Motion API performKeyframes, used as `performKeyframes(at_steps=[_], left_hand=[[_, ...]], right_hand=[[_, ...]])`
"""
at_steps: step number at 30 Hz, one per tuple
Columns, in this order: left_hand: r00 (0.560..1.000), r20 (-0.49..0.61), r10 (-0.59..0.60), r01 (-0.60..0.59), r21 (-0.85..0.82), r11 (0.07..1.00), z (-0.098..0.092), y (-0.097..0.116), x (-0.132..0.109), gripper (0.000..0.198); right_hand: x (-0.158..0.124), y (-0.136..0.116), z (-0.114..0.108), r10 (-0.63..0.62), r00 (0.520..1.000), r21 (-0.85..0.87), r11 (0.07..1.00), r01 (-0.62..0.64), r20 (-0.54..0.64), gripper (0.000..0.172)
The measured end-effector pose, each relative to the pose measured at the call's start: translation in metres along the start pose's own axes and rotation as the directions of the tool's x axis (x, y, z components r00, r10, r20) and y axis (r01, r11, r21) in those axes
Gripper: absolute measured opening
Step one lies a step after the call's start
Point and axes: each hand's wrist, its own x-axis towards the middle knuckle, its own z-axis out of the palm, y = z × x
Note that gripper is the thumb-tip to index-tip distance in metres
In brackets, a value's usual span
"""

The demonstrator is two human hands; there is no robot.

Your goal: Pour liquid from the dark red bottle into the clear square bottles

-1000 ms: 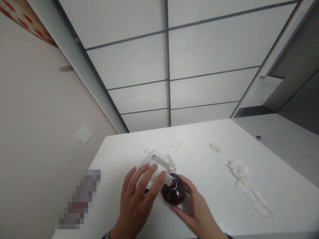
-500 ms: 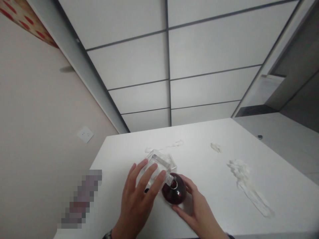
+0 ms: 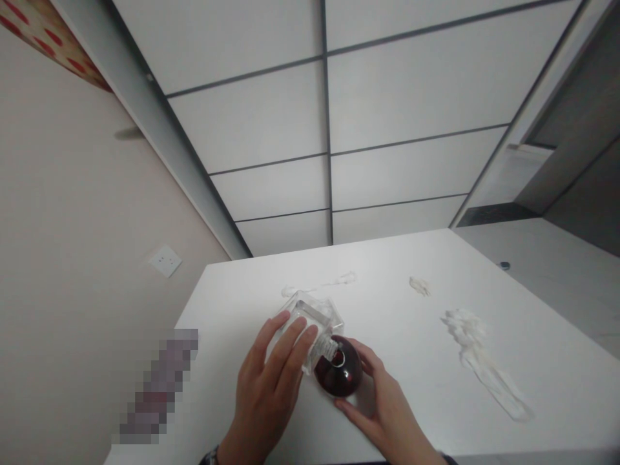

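My left hand (image 3: 271, 371) is closed over a clear square-sided glass bottle (image 3: 320, 318) that lies tilted, its threaded neck pointing right. The neck rests at or just over the mouth of a round, glossy dark red vessel (image 3: 345, 380). My right hand (image 3: 387, 403) wraps the vessel's right side, with the thumb at its lower edge. The vessel stands on the white table (image 3: 397, 342). My left thumb is hidden under the bottle. Whether liquid is flowing through the neck I cannot tell.
Crumpled clear plastic wrap (image 3: 469, 342) lies on the right of the table, with a smaller scrap (image 3: 419, 286) behind it. Another thin clear strip (image 3: 334, 283) lies beyond the bottle. A blurred-out item (image 3: 159, 387) is at the left edge. White panelled doors (image 3: 281, 123) stand behind.
My left fingers have shifted slightly back from the bottle's neck, so more of its shoulder shows. A small black spot beside that hand is now out of sight. My right hand stays still.
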Motion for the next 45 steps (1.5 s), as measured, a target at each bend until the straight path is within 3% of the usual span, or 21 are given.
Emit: performKeyframes(at_steps=[45], left_hand=[[0.999, -0.019, 0.037, -0.037, -0.024, 0.999, -0.0042, -0.0006, 0.0074, 0.04]], right_hand=[[0.0021, -0.0028, -0.0022, -0.01, 1.0, -0.015, 1.0, 0.01, -0.005, 0.075]])
